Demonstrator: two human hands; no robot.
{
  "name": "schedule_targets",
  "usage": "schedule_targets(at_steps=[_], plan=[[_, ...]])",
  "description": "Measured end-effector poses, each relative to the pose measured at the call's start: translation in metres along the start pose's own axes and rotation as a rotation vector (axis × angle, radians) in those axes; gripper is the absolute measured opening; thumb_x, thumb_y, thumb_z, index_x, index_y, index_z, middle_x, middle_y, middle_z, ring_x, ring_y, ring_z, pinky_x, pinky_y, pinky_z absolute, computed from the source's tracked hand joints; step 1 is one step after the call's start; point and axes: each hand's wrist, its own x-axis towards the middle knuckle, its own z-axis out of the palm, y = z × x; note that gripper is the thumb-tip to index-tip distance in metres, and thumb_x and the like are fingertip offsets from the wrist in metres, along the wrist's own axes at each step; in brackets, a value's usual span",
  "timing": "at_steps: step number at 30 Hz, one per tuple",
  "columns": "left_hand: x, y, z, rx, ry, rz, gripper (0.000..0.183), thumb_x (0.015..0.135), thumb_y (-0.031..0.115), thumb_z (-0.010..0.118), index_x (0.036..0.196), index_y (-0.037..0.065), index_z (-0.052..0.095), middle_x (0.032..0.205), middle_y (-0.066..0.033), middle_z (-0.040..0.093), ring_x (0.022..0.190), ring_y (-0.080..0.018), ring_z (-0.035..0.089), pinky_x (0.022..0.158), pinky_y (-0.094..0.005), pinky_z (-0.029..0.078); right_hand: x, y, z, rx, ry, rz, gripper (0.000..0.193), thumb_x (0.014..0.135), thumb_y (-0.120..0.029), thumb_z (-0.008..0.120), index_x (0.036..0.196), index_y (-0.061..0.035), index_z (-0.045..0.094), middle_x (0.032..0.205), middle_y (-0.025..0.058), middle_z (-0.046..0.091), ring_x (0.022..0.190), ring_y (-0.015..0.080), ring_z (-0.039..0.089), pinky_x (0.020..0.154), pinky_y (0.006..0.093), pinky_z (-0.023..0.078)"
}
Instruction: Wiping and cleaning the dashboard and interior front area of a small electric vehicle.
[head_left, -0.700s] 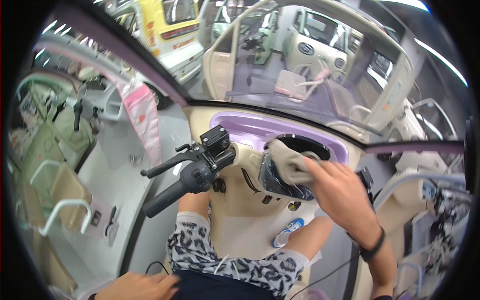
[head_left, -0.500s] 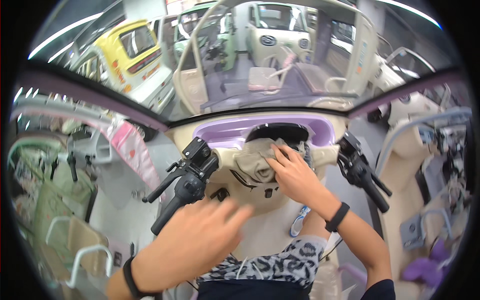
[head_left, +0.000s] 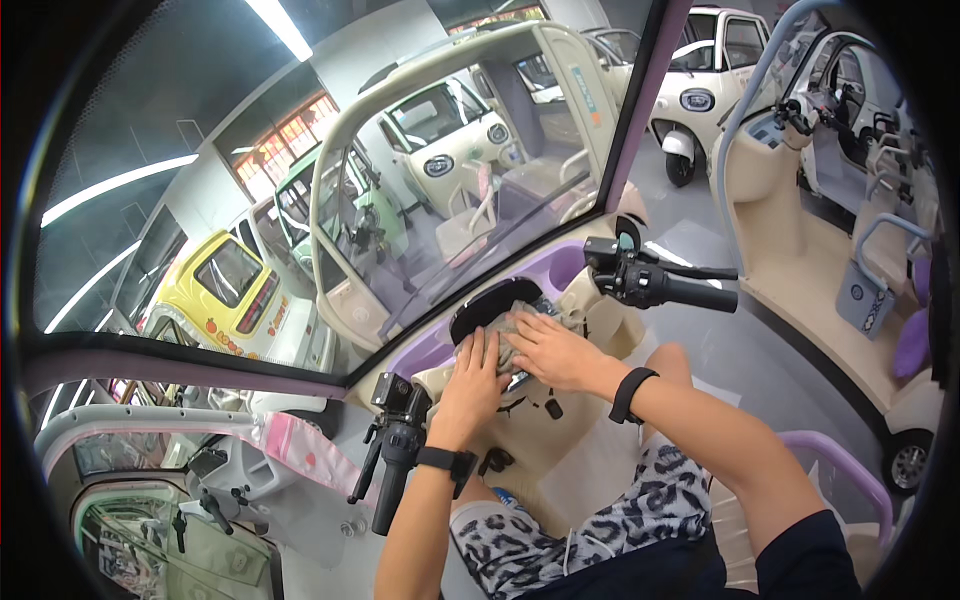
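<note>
A crumpled grey-beige cloth (head_left: 500, 327) lies against the instrument panel of a small vehicle, just below its black display hood (head_left: 492, 304). My left hand (head_left: 474, 388) rests on the left part of the cloth with its fingers stretched out and flat. From the right, my right hand (head_left: 548, 352) presses on the cloth, its fingers bent over the bunched fabric. The two hands nearly meet and cover much of the panel and cloth. A black left handlebar grip (head_left: 398, 470) and a right handlebar grip (head_left: 695, 293) flank the panel.
A windshield frame (head_left: 628, 120) rises ahead, above a purple dash tray (head_left: 568, 265). Other small vehicles stand around, including a yellow one (head_left: 225, 290) ahead left and a beige open one (head_left: 790, 230) on the right. A purple armrest rail (head_left: 850, 465) curves beside my right elbow.
My left hand has moved forward from near the left grip onto the cloth. My right hand stays on the cloth. The view has tilted and swung, so the surroundings appear slanted.
</note>
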Motion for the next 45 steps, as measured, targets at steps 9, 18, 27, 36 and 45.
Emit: schedule_targets(at_steps=[9, 18, 27, 36, 45], plan=[[-0.006, 0.006, -0.03, -0.117, -0.26, 0.008, 0.101, 0.072, 0.023, 0.08, 0.151, 0.004, 0.02, 0.155, -0.027, 0.021, 0.142, -0.045, 0.022, 0.113, -0.0468, 0.032, -0.003, -0.005, -0.001, -0.036, 0.027, 0.028, 0.055, 0.099, -0.041, 0.044, 0.14, -0.0043, 0.045, 0.147, 0.0161, 0.042, 0.141, 0.0276, 0.033, 0.117, 0.0408, 0.022], [0.001, 0.031, -0.057, -0.061, -0.075, -0.004, 0.063, 0.067, 0.005, 0.077, 0.125, 0.01, 0.053, 0.123, -0.0164, 0.05, 0.111, -0.0355, 0.052, 0.089, -0.0451, 0.046, 0.003, 0.023, -0.001, -0.018, -0.025, 0.04, 0.059, 0.099, -0.04, 0.044, 0.147, -0.0064, 0.036, 0.143, 0.0195, 0.044, 0.138, 0.0313, 0.035, 0.117, 0.0423, 0.022], [-0.001, 0.01, -0.05, -0.106, -0.081, -0.014, 0.005, 0.081, 0.009, 0.064, 0.085, 0.008, 0.062, 0.082, -0.0061, 0.062, 0.087, -0.0283, 0.061, 0.076, -0.0414, 0.047, 0.015, 0.024, 0.009, -0.004, 0.05, 0.066, 0.056, 0.098, -0.038, 0.046, 0.145, -0.0075, 0.039, 0.136, 0.0178, 0.049, 0.13, 0.0322, 0.042, 0.115, 0.0424, 0.024], [0.033, 0.021, -0.043, -0.047, 0.101, -0.021, 0.007, 0.081, 0.01, 0.066, 0.086, 0.008, 0.062, 0.085, -0.0054, 0.062, 0.089, -0.0276, 0.061, 0.073, -0.0411, 0.047, 0.014, 0.025, 0.003, 0.013, 0.021, 0.115, 0.056, 0.099, -0.041, 0.043, 0.144, -0.0087, 0.04, 0.138, 0.0177, 0.049, 0.132, 0.0321, 0.041, 0.116, 0.0425, 0.023], [0.034, 0.014, -0.035, -0.148, 0.078, -0.212, 0.009, 0.078, 0.009, 0.07, 0.085, 0.008, 0.065, 0.092, -0.0067, 0.061, 0.094, -0.0279, 0.06, 0.078, -0.0398, 0.045, 0.012, 0.017, -0.004, 0.05, 0.005, 0.088, 0.072, 0.092, -0.054, 0.05, 0.145, -0.0071, 0.039, 0.141, 0.0229, 0.045, 0.135, 0.0356, 0.037, 0.116, 0.0442, 0.021]])
